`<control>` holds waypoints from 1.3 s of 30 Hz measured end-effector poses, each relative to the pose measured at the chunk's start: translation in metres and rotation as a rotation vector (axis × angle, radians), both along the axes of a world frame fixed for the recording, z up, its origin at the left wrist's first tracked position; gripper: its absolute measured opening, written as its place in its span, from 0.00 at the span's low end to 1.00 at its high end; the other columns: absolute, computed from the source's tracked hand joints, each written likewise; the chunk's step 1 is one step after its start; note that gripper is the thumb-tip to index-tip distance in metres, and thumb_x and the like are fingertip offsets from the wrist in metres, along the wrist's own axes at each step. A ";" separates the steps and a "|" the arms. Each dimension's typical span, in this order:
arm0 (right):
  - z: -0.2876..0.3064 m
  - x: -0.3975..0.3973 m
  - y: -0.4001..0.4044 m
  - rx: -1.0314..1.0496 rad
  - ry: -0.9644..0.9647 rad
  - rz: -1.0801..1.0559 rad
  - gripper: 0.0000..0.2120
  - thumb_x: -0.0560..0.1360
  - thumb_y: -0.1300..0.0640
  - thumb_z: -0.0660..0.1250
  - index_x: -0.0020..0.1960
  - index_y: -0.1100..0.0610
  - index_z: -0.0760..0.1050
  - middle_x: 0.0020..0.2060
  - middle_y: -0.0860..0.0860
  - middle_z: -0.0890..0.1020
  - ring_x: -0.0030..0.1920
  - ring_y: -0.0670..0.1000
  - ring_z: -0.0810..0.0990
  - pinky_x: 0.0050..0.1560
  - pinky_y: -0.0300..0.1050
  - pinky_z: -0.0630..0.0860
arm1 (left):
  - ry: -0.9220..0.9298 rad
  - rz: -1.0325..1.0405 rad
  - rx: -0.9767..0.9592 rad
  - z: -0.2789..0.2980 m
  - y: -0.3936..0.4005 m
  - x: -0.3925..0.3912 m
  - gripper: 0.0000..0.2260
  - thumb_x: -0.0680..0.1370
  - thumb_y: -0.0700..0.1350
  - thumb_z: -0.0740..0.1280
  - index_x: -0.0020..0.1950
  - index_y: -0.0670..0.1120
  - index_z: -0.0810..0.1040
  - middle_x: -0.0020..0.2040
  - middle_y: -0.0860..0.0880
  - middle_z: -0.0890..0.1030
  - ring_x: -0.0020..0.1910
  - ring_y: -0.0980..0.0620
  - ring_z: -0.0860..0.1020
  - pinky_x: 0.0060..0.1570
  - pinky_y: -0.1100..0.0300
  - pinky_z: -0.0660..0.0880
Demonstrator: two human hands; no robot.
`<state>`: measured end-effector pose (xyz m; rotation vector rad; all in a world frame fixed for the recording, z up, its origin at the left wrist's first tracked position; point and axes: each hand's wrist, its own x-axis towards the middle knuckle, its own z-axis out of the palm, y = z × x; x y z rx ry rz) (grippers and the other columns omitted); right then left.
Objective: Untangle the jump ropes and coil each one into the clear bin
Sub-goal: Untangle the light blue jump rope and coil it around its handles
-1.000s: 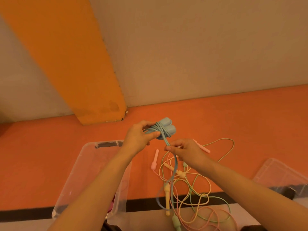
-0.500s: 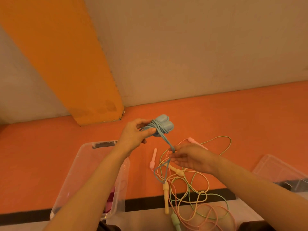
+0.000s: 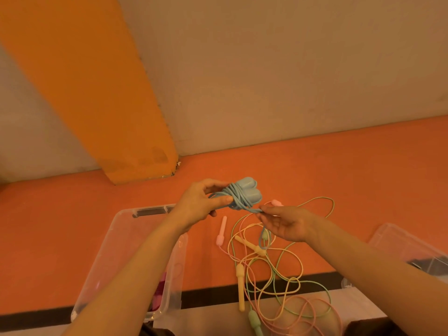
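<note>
Both my hands are raised above the orange floor, forearms reaching in from the near edge. My left hand [image 3: 201, 204] curls round the blue jump rope [image 3: 244, 196], thumb pressed across the cord that is wound over its two handles. My right hand [image 3: 287, 223] sits just to the right, palm up, fingertips pinching the loose blue tail that runs from the bundle and hangs down past my palm.

Below my left forearm the clear bin [image 3: 116, 253] stands on the floor, with something pink showing through its wall. Under my right hand lies the tangle of ropes [image 3: 278, 282]: pink, yellow and green cords looped over each other, with a pink handle [image 3: 221, 230] at its left edge and a yellow handle [image 3: 240, 289] nearer me. Another clear container [image 3: 409, 248] sits at the far right, partly hidden by my right forearm.
</note>
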<state>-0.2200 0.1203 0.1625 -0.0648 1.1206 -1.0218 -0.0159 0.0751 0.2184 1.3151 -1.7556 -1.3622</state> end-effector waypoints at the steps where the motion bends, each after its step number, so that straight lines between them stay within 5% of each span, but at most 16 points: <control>1: -0.001 -0.003 -0.001 0.001 0.014 -0.020 0.09 0.75 0.71 0.65 0.39 0.62 0.71 0.28 0.60 0.81 0.25 0.52 0.81 0.23 0.39 0.77 | -0.002 -0.006 0.004 -0.001 0.000 -0.001 0.12 0.74 0.39 0.72 0.54 0.50 0.78 0.51 0.49 0.82 0.23 0.60 0.72 0.20 0.70 0.63; 24: -0.015 -0.023 -0.014 -0.058 -0.030 -0.150 0.07 0.76 0.70 0.62 0.40 0.64 0.73 0.27 0.57 0.82 0.25 0.50 0.82 0.25 0.37 0.78 | -0.068 -0.097 0.053 0.004 0.001 0.003 0.13 0.73 0.42 0.73 0.56 0.52 0.79 0.49 0.54 0.82 0.27 0.56 0.73 0.22 0.67 0.63; 32: -0.016 -0.035 -0.012 0.007 0.015 0.054 0.03 0.76 0.66 0.65 0.44 0.62 0.76 0.30 0.54 0.84 0.28 0.48 0.82 0.29 0.35 0.78 | -0.142 -0.230 0.031 0.008 0.002 0.011 0.14 0.73 0.42 0.73 0.57 0.52 0.79 0.51 0.56 0.81 0.29 0.54 0.73 0.24 0.65 0.64; 39: -0.028 -0.036 0.004 0.160 0.193 0.301 0.07 0.74 0.63 0.69 0.37 0.58 0.78 0.26 0.49 0.81 0.23 0.44 0.78 0.23 0.31 0.68 | -0.091 -0.193 -0.012 0.007 0.005 0.007 0.15 0.73 0.40 0.73 0.56 0.54 0.79 0.37 0.60 0.82 0.29 0.54 0.74 0.24 0.66 0.64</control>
